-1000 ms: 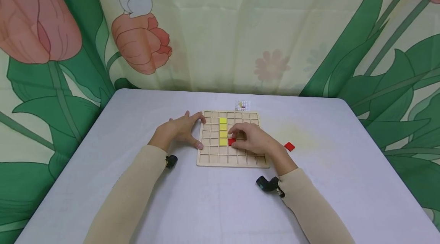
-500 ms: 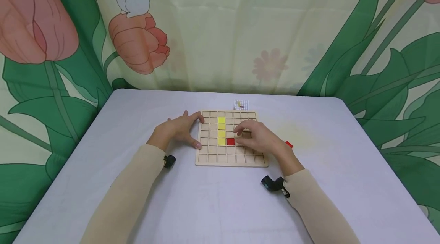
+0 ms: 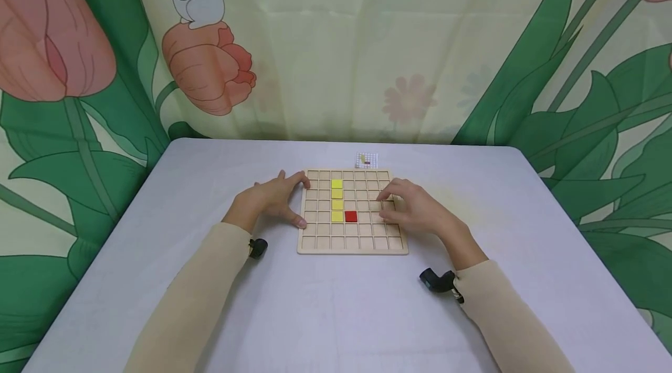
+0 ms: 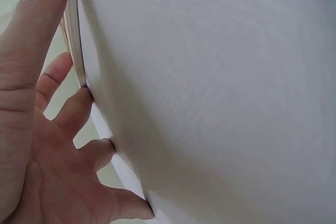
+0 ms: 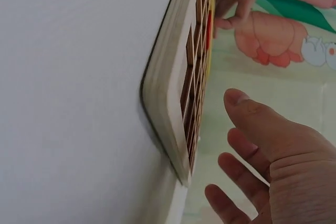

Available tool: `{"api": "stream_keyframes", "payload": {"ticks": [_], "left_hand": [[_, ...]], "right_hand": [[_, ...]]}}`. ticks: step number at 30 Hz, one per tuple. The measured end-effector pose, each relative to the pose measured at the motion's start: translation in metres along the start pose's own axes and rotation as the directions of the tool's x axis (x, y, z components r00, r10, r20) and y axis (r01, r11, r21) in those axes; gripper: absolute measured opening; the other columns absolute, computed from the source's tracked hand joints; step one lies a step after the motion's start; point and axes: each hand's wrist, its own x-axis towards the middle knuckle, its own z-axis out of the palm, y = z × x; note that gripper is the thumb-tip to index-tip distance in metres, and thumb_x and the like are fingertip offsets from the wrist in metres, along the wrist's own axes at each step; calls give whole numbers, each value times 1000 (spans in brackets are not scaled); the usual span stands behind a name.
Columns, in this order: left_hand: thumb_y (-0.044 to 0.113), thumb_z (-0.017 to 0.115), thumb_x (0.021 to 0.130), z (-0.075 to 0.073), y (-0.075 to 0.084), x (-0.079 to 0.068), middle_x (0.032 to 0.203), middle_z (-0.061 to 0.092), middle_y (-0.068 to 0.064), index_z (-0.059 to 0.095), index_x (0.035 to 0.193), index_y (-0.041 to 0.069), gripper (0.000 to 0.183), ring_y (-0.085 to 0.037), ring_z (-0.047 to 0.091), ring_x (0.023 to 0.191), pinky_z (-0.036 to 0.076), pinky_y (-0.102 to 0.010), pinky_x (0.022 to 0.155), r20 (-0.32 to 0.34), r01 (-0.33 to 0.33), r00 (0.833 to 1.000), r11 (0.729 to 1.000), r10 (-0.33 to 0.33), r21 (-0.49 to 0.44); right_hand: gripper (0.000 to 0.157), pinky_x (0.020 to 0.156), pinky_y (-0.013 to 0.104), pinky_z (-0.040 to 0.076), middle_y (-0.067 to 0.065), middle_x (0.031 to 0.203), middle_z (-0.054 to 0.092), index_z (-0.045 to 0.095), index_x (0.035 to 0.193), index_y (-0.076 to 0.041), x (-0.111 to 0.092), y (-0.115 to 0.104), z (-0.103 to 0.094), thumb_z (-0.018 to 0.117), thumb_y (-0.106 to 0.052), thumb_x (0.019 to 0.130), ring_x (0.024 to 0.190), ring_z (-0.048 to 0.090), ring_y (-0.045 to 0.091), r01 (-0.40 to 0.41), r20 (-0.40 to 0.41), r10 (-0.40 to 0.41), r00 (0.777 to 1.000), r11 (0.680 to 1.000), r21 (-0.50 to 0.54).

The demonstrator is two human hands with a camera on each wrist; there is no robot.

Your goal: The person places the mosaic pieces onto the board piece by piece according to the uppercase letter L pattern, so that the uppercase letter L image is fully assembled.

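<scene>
A wooden grid board [image 3: 353,245] lies on the table with a column of yellow square tiles [image 3: 337,205]. Beside the column's bottom tile sits one red square tile [image 3: 351,216]. My left hand [image 3: 269,201] rests at the board's left edge, thumb and forefinger spread along it. In the left wrist view, its thumb [image 4: 23,66] lies along that edge. My right hand [image 3: 417,206] hovers over the board's right edge, its fingers relaxed and apart. Nothing sits between the thumb and fingers of this right hand [image 5: 268,161] in the right wrist view.
Behind the board lies a small printed card [image 3: 366,160] with a grid pattern. A white cloth covers the table [image 3: 336,314], and a curtain [image 3: 336,58] printed with flowers hangs behind it. Each wrist carries a small black camera [image 3: 438,281].
My right hand has let go of the red tile and moved right to the board's edge. The loose red tile on the table is now hidden behind it. My left hand stays put.
</scene>
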Motion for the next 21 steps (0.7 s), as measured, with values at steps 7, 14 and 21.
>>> {"api": "stream_keyframes", "payload": {"ticks": [7, 14, 21], "left_hand": [[65, 91, 59, -1, -1, 0, 166, 28, -20, 38, 137, 34, 100, -44, 10, 157, 15, -88, 105, -6, 7, 1000, 1000, -7, -4], [68, 90, 58, 3, -3, 5, 169, 24, -16, 37, 137, 35, 100, -44, 8, 158, 15, -88, 105, -2, -5, 1000, 1000, 5, 0], [69, 89, 59, 2, -3, 3, 168, 24, -20, 36, 138, 35, 102, -45, 8, 157, 15, -89, 103, 1, -16, 1000, 1000, 16, 4]], "right_hand": [[30, 97, 47, 48, 7, 109, 64, 71, 112, -8, -10, 14, -10, 83, -17, 87, 108, 60, 29, 16, -37, -16, 999, 1000, 9], [34, 82, 39, 41, 10, 95, 58, 70, 114, -10, -25, 29, -13, 85, -22, 85, 94, 52, 27, 3, -45, -5, 999, 999, -34], [34, 77, 35, 40, 8, 91, 56, 69, 113, -10, -41, 38, -22, 85, -23, 86, 90, 50, 26, -33, -65, 28, 997, 997, -72]]}}
